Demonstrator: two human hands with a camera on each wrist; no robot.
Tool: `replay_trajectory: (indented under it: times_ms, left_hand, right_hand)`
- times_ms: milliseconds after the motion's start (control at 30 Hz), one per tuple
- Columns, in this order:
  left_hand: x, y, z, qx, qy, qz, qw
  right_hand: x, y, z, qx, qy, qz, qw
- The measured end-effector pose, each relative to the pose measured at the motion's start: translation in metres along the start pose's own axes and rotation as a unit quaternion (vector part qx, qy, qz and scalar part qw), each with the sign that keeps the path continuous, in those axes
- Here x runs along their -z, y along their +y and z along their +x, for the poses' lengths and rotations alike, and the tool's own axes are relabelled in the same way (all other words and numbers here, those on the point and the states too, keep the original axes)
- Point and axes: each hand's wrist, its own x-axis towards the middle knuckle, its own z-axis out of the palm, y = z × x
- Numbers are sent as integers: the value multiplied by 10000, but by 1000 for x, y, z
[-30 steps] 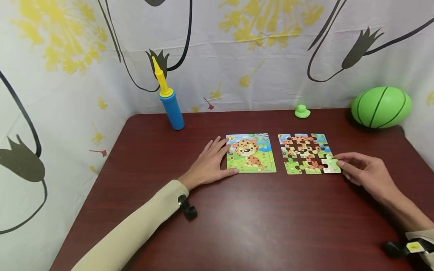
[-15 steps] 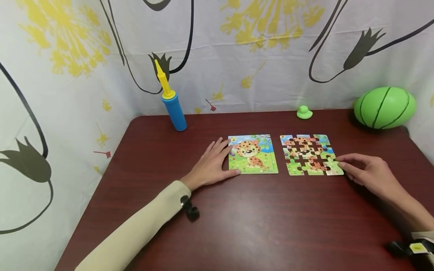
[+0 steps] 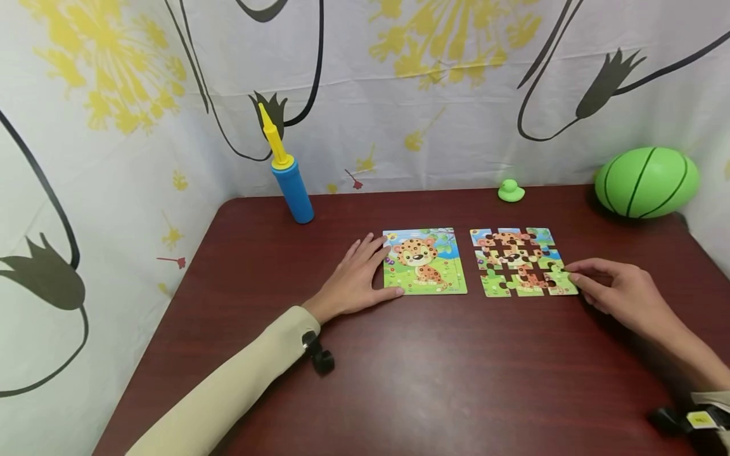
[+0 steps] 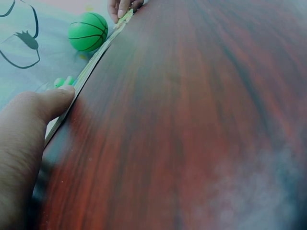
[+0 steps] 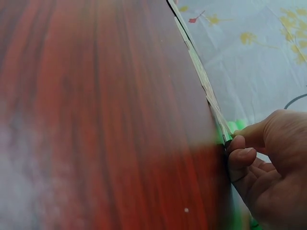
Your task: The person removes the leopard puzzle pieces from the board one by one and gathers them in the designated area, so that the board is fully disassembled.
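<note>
My left hand (image 3: 353, 277) rests with fingers spread along the left side of a square picture board (image 3: 430, 284) showing a spotted cub. In the left wrist view, its thumb (image 4: 56, 101) lies on the board's near edge. Right of the board is a spaced-out three-by-three jigsaw puzzle (image 3: 514, 253) of the same cub. My right hand (image 3: 627, 294) pinches the green lower-right puzzle piece (image 3: 561, 283) by its outer edge, between thumb and index finger. Seen edge-on in the right wrist view, that piece (image 5: 217, 114) tilts slightly, its gripped end raised.
A dark red wooden table (image 3: 399, 367) bears everything. At its back stand a blue and yellow hand pump (image 3: 293, 190), a small green rubber duck (image 3: 511, 190) and, at the right corner, a green ball (image 3: 647, 182). A patterned cloth (image 3: 365, 126) hangs behind.
The lower-right puzzle piece has come down from a raised, shiny tilt to nearly level with its neighbours, my right hand still pinching it. My left hand stays on the board.
</note>
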Motion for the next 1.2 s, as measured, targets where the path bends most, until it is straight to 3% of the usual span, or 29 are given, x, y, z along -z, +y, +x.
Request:
replay_trajectory:
  times_ms: [800,967,1200]
  left_hand:
    - [1,2,3,-58,33,-62,10000]
    - [0,0,1,-25,28,-65,10000]
    - [1,1,-2,-1,5,-38,10000]
  right_hand:
    - [6,-6,-1,38,57,-140,9999]
    - [2,-7,-1,268,42,-307,9992]
    - [-2,-5,0,961,186,-694,9928]
